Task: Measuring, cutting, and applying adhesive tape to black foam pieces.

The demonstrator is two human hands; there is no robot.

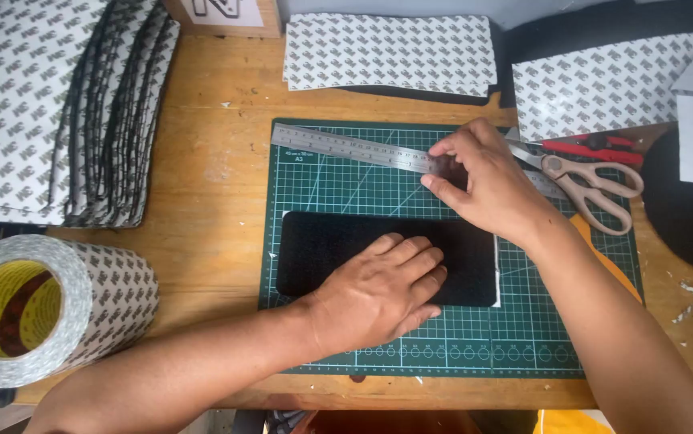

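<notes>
Everything here is placed from the green cutting mat, which lies in the middle of the wooden table.

Far to the left of the mat, at the table's near edge, a big roll of tape lies on its side, its yellow core facing the camera. Behind the roll, up and left of the mat, a stack of black pads with patterned white backing leans in a fanned pile.

On the mat itself, in its lower middle, a black foam rectangle lies flat, with a thin white edge showing along its right side. The left hand lies palm down on the right half of this rectangle, fingers stretched out and close together, pressing flat rather than gripping.

Along the mat's top edge a steel ruler lies at a slight slant. The right hand is at the ruler's right end, thumb and fingertips pinched on it.

Beyond the mat's top edge lies a patterned white sheet on top of black material. Just right of the mat's upper right corner are scissors with beige handles, lying closed, and a red utility knife touching them from behind. Another patterned sheet sits further back on that side.
</notes>
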